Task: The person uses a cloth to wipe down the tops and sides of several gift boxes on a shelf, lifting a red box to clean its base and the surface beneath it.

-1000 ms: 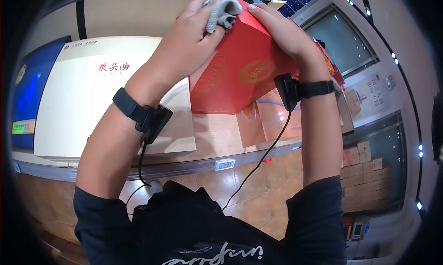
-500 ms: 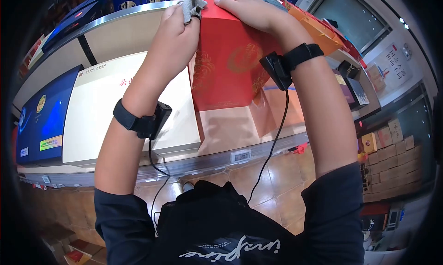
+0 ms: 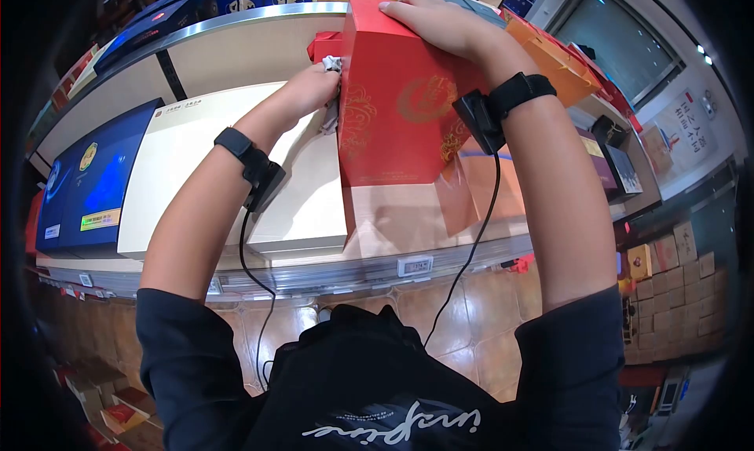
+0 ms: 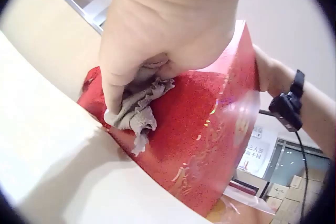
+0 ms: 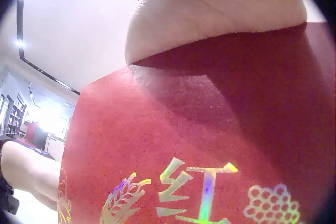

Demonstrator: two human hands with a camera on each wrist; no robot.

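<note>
A tall red box (image 3: 397, 129) with gold print stands upright on the shelf. My left hand (image 3: 312, 90) grips a crumpled grey cloth (image 4: 137, 112) against the box's left side, in the gap beside a large white box (image 3: 228, 168). In the left wrist view the fingers curl around the cloth, and part of it hangs below them. My right hand (image 3: 452, 29) rests across the top of the red box, its thumb lying on the top face and its other fingers partly hidden. The right wrist view shows the palm (image 5: 215, 19) on the box's upper edge.
Blue boxes (image 3: 94, 184) stand left of the white one. A smaller red thing (image 3: 323, 46) is behind my left hand. Orange bags (image 3: 550, 58) stand at the right. A price tag (image 3: 415, 266) sits on the shelf's front edge.
My left hand with the cloth has moved from the red box's top edge down along its left side. The right hand stays on top. The head view has shifted, and the box stands more upright.
</note>
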